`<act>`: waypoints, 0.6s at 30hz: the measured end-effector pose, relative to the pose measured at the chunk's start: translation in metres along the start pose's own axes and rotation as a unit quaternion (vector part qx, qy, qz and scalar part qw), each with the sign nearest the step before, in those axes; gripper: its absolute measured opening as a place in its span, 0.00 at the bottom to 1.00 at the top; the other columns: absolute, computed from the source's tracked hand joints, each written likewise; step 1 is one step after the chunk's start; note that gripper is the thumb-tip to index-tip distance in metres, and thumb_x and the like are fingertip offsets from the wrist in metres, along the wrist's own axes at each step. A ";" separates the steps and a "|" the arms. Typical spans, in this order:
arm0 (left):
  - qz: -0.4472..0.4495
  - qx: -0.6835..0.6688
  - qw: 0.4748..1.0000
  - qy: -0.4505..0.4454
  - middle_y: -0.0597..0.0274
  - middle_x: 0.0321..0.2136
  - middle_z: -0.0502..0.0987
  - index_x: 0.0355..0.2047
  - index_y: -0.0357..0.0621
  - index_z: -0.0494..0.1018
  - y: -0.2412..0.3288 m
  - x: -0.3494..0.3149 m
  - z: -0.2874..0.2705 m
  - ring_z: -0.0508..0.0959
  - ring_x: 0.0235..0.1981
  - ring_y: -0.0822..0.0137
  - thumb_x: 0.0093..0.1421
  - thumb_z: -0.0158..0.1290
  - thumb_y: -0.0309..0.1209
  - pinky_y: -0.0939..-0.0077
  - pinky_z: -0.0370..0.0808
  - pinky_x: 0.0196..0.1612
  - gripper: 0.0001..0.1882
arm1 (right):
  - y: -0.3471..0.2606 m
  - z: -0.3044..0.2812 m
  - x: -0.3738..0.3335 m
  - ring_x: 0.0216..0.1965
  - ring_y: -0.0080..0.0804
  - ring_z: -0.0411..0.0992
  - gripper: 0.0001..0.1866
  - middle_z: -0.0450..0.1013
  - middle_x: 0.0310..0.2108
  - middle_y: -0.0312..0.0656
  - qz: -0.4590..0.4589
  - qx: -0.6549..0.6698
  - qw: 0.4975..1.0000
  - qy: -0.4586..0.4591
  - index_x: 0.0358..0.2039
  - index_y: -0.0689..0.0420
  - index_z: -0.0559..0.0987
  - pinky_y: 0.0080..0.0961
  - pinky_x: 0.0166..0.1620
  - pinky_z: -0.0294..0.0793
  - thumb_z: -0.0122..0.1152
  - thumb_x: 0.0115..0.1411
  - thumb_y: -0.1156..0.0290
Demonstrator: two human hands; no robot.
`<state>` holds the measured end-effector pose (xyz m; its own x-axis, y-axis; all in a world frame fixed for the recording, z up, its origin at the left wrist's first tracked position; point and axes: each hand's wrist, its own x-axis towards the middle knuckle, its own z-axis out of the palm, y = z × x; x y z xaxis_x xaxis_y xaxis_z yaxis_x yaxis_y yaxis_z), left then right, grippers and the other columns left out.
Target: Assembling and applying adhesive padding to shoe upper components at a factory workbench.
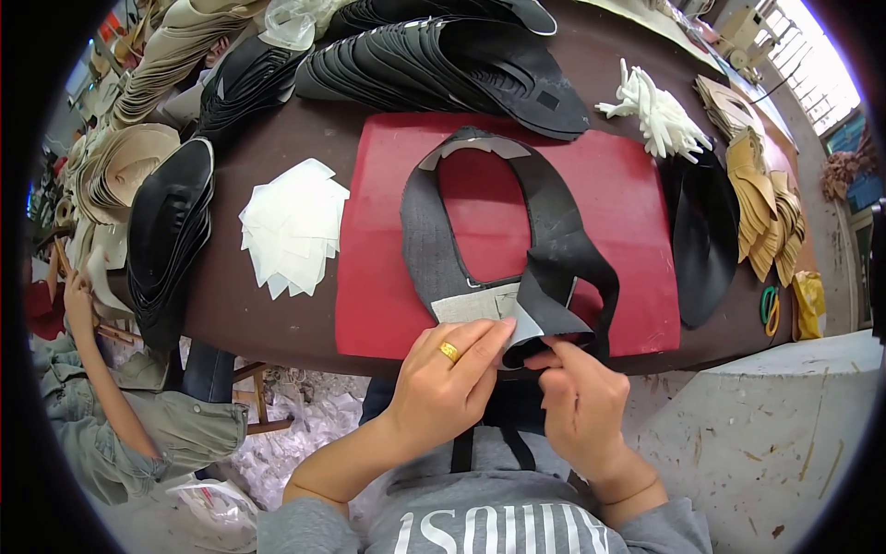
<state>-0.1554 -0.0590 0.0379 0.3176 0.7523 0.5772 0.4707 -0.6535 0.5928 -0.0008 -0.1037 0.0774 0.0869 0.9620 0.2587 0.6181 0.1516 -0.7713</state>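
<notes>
Head view: clamping black loop piece point(430, 229), lying on red mat point(618, 222), with left hand point(443, 374) at bench's point(263, 323) near edge, fingers together; pinching curled end point(554, 317) with right hand's point(583, 392) thumb and forefinger, apparently stopping spring-back; having white sheets point(293, 226) beside mat's left edge.

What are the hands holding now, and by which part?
Left hand and right hand both hold the black looped piece, at its folded near end.

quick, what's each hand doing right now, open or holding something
Left hand: closed, holding the black ring-shaped piece by its pale patch.
Right hand: closed, fingers pinching the same piece's folded near edge.
</notes>
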 end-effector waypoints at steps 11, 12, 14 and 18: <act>-0.066 -0.062 0.996 0.022 0.57 0.35 0.78 0.38 0.36 0.77 0.001 0.008 -0.014 0.77 0.28 0.67 0.48 0.60 0.18 0.78 0.74 0.31 0.15 | 0.004 0.020 0.024 0.16 0.19 0.66 0.11 0.74 0.18 0.40 0.149 0.206 0.964 -0.075 0.23 0.68 0.78 0.14 0.21 0.66 0.59 0.60 0.74; -0.093 -0.078 0.993 0.009 0.57 0.34 0.79 0.38 0.35 0.77 0.000 0.009 -0.017 0.77 0.27 0.68 0.47 0.60 0.18 0.79 0.74 0.30 0.14 | 0.005 0.022 0.024 0.15 0.19 0.65 0.10 0.74 0.18 0.39 0.178 0.245 0.950 -0.075 0.24 0.67 0.78 0.13 0.21 0.65 0.58 0.60 0.75; -0.148 -0.109 0.983 -0.018 0.56 0.32 0.79 0.37 0.35 0.77 -0.004 0.010 -0.022 0.77 0.25 0.69 0.47 0.61 0.18 0.80 0.74 0.28 0.14 | 0.006 0.027 0.025 0.15 0.19 0.65 0.10 0.73 0.17 0.38 0.234 0.322 0.914 -0.075 0.24 0.67 0.79 0.13 0.20 0.63 0.57 0.61 0.75; -0.185 -0.153 0.971 -0.023 0.57 0.29 0.80 0.35 0.35 0.78 -0.011 0.010 -0.025 0.76 0.23 0.70 0.48 0.61 0.19 0.82 0.73 0.25 0.12 | 0.007 0.036 0.023 0.15 0.19 0.64 0.10 0.73 0.17 0.38 0.248 0.349 0.902 -0.062 0.24 0.67 0.80 0.13 0.19 0.61 0.57 0.61 0.76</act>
<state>-0.1777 -0.0459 0.0512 0.2131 0.9382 0.2726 0.2949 -0.3278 0.8975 -0.0228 -0.0721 0.0572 0.1027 0.9623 -0.2517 -0.1177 -0.2395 -0.9637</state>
